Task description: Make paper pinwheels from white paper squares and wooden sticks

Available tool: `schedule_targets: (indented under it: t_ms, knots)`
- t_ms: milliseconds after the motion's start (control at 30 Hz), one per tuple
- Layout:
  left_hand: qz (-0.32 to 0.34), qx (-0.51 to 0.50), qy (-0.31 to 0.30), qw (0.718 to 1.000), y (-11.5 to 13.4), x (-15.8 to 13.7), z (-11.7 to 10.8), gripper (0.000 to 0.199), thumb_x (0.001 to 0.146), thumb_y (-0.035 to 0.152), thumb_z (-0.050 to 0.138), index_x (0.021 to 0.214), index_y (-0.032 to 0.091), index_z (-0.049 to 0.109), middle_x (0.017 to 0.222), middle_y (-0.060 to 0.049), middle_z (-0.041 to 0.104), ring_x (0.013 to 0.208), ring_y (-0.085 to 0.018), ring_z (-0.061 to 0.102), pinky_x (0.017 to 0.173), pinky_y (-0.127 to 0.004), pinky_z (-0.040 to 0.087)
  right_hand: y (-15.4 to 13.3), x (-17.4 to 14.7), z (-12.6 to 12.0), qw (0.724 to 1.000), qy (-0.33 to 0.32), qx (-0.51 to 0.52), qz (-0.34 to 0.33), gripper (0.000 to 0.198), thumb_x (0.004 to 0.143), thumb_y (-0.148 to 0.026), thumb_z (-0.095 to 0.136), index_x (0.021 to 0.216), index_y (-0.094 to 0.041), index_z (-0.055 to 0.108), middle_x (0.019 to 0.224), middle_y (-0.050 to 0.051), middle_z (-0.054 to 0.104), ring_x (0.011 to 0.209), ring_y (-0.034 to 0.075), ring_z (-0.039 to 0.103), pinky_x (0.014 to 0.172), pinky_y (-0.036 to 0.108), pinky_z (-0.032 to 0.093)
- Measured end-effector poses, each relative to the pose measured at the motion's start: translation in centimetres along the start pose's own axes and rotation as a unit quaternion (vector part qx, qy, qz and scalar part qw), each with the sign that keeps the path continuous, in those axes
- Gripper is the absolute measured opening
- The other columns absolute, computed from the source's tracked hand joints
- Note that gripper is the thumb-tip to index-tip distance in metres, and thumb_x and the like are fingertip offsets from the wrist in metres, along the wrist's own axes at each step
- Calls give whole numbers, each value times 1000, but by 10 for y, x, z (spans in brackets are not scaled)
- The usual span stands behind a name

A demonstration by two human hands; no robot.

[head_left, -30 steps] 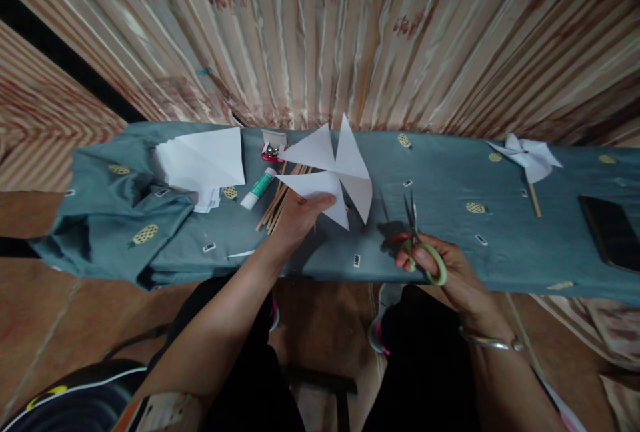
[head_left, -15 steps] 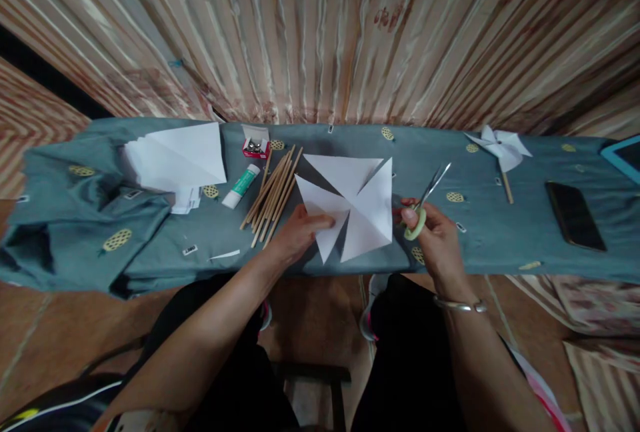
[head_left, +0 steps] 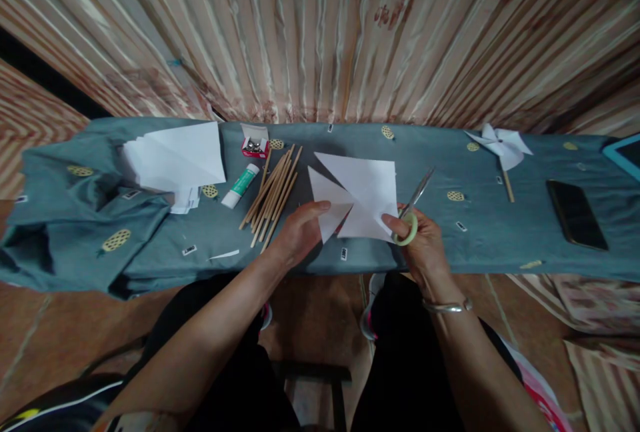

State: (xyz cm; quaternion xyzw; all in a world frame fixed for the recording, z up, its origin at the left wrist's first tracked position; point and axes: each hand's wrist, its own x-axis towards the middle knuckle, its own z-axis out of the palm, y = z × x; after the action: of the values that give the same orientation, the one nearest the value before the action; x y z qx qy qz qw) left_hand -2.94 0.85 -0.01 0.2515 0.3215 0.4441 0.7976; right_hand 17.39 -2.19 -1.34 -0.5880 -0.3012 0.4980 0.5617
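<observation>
A square white sheet of paper [head_left: 367, 189], with slits cut from its corners toward the middle, is held just over the cloth. My left hand [head_left: 303, 232] pinches its left side, the thumb lying on top of one cut flap. In my right hand [head_left: 420, 235] is a pair of scissors [head_left: 407, 227] with pale green handles, its blades pointing up and away to the right. The right thumb also rests on the paper's lower right corner. Slits show at the upper left and lower left of the sheet.
Left of the paper lie wooden sticks [head_left: 274, 195], a glue stick [head_left: 241, 186], a small red box of metal pins [head_left: 255, 146] and stacked white paper [head_left: 183, 155]. To the right are a paper pinwheel [head_left: 501, 147] on a stick, a phone [head_left: 576, 214] and a blue-edged tablet [head_left: 625, 155].
My right hand has come left with the scissors and now touches the paper's right corner. The sheet has shifted and turned, and its upper right slit no longer shows.
</observation>
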Motion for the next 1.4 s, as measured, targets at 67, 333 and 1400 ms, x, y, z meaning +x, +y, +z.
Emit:
schedule_targets:
  t_ms: [67,333,1400]
  knots:
    - [2,-21,-10,1000,0,-1,1,34,65,40,76,90,18,72,106,-9,73,112,-32,62,92,-45,51,3,2,2,999,25,35,-15,34,54,-32,90,79,-21,71,75,-4,72,63,12,60,65,27,49]
    - [50,102,-42,993,-25,3,9,53,57,34,86,105,21,68,126,-8,66,118,-30,60,104,-45,44,2,2,14,997,39,43,-49,34,51,-29,91,78,-20,71,72,-6,70,62,10,57,66,26,47]
    - [271,210,158,926,13,33,6,25,66,19,72,89,24,62,85,1,65,88,-20,61,84,-31,47,-7,-34,6,940,-301,-150,61,39,75,-58,75,85,-20,72,67,1,71,60,13,63,59,25,53]
